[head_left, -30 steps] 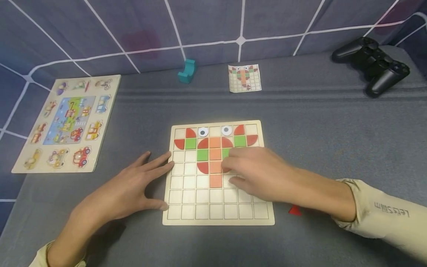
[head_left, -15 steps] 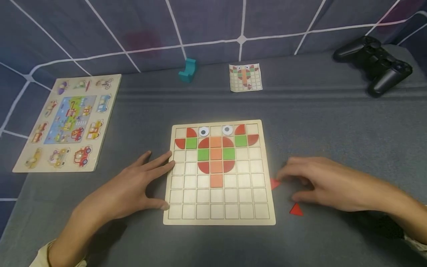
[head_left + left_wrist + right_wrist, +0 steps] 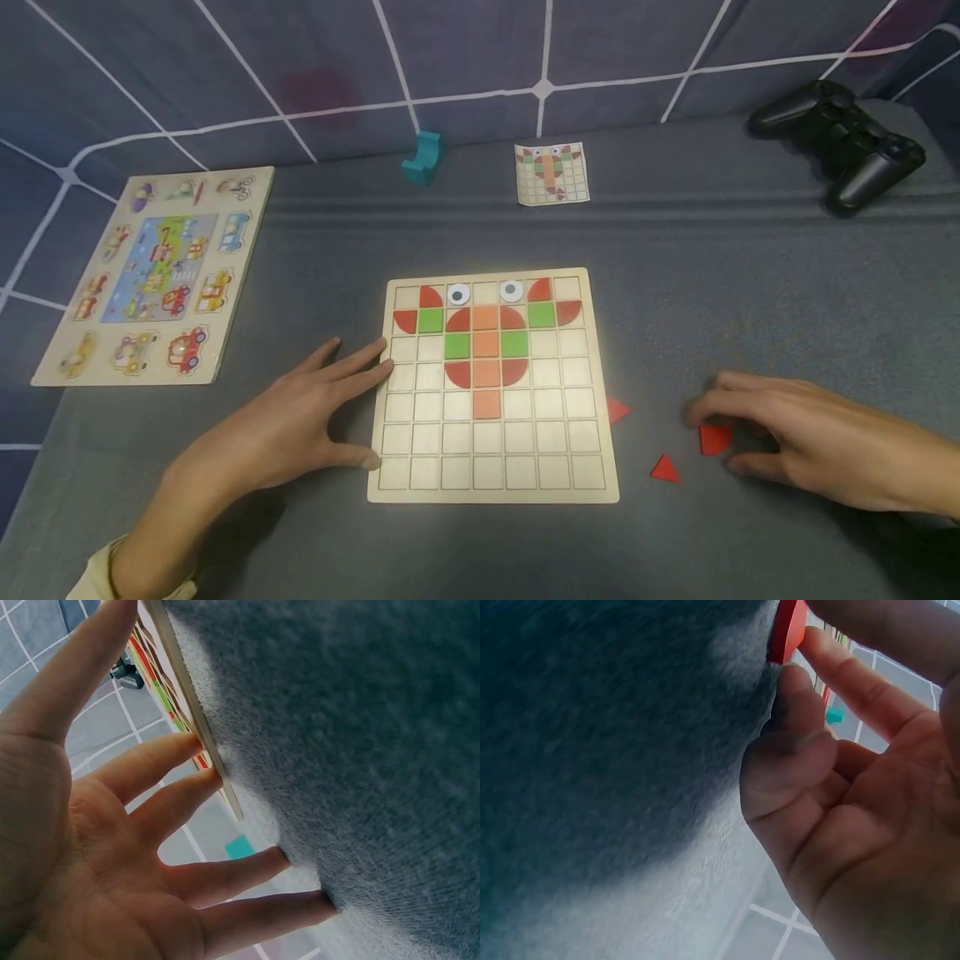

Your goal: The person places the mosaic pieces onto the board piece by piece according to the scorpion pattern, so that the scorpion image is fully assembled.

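Observation:
A square wooden grid board [image 3: 491, 496] lies on the grey cloth, bearing green and orange squares, red quarter-circles and two eye discs. Against its left edge rest the spread fingers of my left hand [image 3: 277, 421]; the left wrist view shows two fingertips on the board's edge [image 3: 196, 720]. To the right of the board, my right hand [image 3: 817, 442] has bent fingers and thumb around a red rounded piece [image 3: 715, 439] flat on the cloth, with a gap showing by the thumb. That red piece [image 3: 786, 630] also shows beside the fingertips in the right wrist view.
Two red triangles lie nearby: one triangle [image 3: 665, 469] between board and right hand, another red triangle [image 3: 618, 411] at the board's right edge. Farther back are a pattern card [image 3: 552, 187], a teal block [image 3: 422, 158], a vehicle puzzle [image 3: 240, 287] and a black game controller [image 3: 836, 150].
My right hand has left the board and moved right to the red rounded piece, uncovering the grid and the triangle at the board's edge. My left hand stays in place.

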`<action>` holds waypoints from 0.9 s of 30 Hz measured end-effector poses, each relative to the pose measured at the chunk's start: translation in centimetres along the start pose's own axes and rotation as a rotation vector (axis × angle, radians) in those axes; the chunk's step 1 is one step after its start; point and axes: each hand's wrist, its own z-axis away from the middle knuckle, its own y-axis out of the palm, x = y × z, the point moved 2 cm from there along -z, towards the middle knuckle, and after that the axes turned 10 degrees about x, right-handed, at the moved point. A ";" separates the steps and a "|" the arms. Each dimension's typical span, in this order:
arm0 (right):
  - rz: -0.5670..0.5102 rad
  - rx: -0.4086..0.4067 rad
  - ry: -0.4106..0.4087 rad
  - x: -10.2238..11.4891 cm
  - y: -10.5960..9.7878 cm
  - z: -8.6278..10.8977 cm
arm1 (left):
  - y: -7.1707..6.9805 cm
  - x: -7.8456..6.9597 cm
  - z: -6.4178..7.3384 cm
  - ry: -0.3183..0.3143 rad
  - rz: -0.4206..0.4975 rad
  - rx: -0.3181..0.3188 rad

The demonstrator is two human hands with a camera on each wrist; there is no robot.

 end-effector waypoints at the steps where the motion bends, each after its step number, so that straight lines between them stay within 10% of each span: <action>1: 0.000 0.000 0.024 -0.1 0.1 0.0 | 0.0 0.0 0.0 0.001 -0.001 -0.002; 16: 0.043 -0.027 0.112 0.6 0.3 -0.4 | 0.0 0.0 -0.1 -0.010 0.005 0.002; 27: 0.155 -0.210 -0.087 1.6 0.3 0.0 | 0.0 -0.1 -0.1 -0.018 0.002 0.002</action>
